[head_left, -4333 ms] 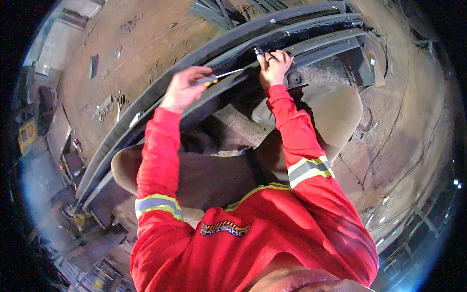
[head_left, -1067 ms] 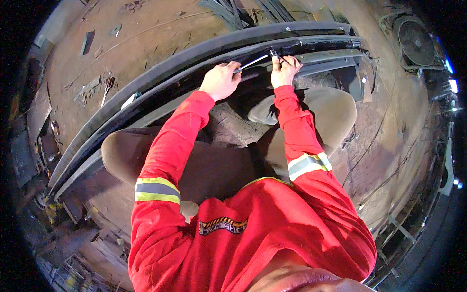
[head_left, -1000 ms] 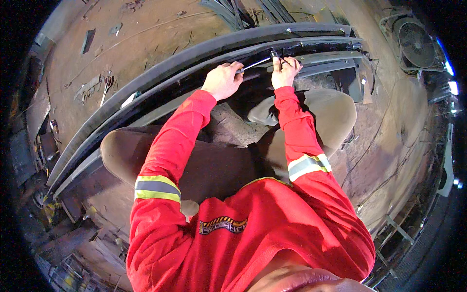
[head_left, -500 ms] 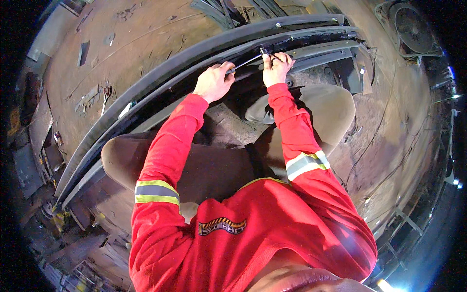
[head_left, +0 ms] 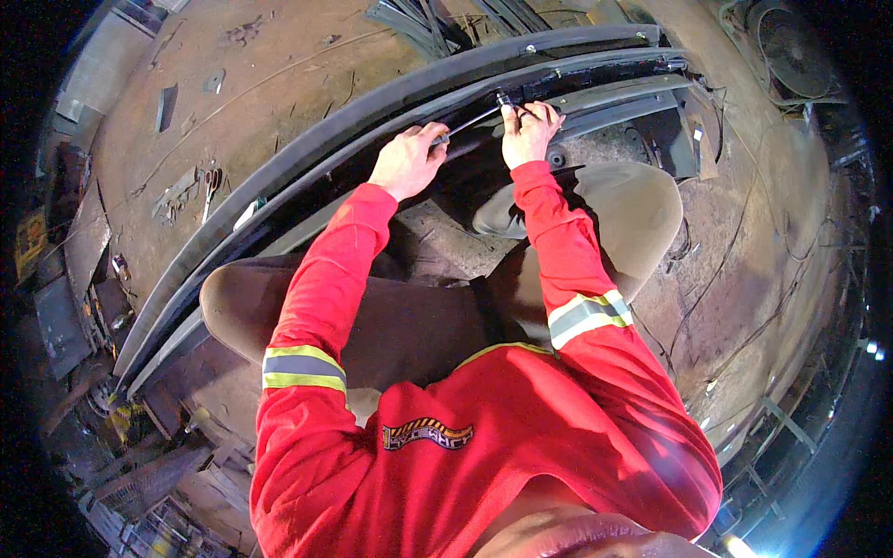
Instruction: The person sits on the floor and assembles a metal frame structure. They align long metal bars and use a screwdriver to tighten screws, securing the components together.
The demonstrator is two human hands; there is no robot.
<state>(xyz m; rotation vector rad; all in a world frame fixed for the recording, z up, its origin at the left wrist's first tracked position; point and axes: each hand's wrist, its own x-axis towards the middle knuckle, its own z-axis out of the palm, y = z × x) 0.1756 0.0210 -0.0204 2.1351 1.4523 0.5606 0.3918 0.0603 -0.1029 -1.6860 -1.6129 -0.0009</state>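
My left hand [head_left: 406, 161] is closed around the handle end of a socket wrench [head_left: 476, 121], whose thin shiny shaft runs up to the right. My right hand [head_left: 528, 132] pinches at the wrench's head, thumb raised beside it and fingers curled; the exact contact is partly hidden. The head sits against a long dark metal beam [head_left: 372, 136], lying across in front of me with several parallel bars. Whatever fastener is under the head cannot be made out.
My bent legs [head_left: 372, 316] are close behind the bars. Scissors [head_left: 211, 191] and scraps lie on the brown floor at left. Dark metal strips [head_left: 419, 28] lie beyond the beam. A round-grilled fan [head_left: 791, 51] stands far right, with cables [head_left: 730, 246] along the floor nearer me.
The view has shifted slightly. Both hands keep their grip and place on the wrench, with hardly any visible movement.
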